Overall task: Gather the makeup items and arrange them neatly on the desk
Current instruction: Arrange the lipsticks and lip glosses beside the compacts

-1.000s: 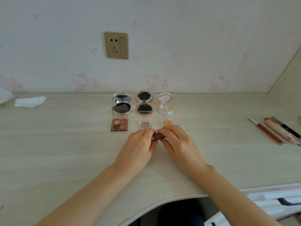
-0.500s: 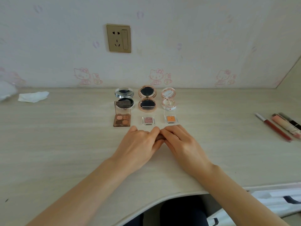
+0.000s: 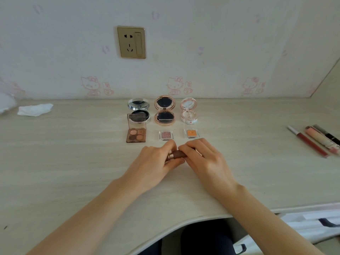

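Note:
A brown lipstick tube (image 3: 178, 155) with a gold band lies sideways between my hands at the desk's middle. My left hand (image 3: 156, 162) grips its gold end and my right hand (image 3: 204, 159) grips its brown end. Behind them stand two neat rows. The back row has a silver compact (image 3: 138, 109), a rose-gold compact (image 3: 164, 112) and a pink compact (image 3: 188, 111), all open. The front row has a brown four-colour eyeshadow palette (image 3: 136, 135), a small pink eyeshadow (image 3: 166, 135) and a small orange eyeshadow (image 3: 191, 133).
Three lip-gloss tubes (image 3: 320, 139) lie together at the desk's right edge. A crumpled white tissue (image 3: 35, 109) sits at the far left. A wall socket (image 3: 131, 42) is above the desk (image 3: 73, 162). White drawers (image 3: 303, 223) show at the lower right.
My hands have drawn slightly apart, so the lipstick's gold band and brown body now show between them. The rows behind have not moved.

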Motion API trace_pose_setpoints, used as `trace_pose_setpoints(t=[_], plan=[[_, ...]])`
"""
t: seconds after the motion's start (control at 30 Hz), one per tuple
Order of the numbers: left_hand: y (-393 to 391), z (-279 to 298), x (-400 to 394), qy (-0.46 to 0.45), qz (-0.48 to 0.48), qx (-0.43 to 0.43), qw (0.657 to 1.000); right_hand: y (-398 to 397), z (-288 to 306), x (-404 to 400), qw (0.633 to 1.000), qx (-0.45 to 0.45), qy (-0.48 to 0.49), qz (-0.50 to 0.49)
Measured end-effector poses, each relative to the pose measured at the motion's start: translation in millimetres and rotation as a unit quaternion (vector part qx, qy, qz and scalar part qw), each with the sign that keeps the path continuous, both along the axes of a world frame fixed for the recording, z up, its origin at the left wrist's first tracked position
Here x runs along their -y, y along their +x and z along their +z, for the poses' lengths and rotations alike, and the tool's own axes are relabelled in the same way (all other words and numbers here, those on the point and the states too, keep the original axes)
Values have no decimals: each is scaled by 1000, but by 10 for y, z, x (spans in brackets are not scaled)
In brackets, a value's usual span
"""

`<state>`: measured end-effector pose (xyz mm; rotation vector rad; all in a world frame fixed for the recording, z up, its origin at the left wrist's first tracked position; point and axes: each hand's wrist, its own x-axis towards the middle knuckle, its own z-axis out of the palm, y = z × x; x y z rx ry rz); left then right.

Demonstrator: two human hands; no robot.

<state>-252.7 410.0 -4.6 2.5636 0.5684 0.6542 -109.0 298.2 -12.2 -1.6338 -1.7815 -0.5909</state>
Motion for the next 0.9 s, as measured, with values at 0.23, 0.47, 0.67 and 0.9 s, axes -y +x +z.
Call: trace_pose_setpoints(t=[0.23, 0.47, 0.67, 0.9], plan=[[-45, -24, -102, -20, 23, 24, 999, 78, -19, 4, 984, -174, 10, -28], [-40, -64, -113, -45, 47, 24, 998, 88, -17, 8, 957, -283, 63, -18], [-13, -42, -91, -189, 47, 100, 976, 128, -12, 3, 954, -287, 75, -32], [97, 64, 63, -464, 10, 202, 863, 148, -26, 3, 936, -349, 5, -42]])
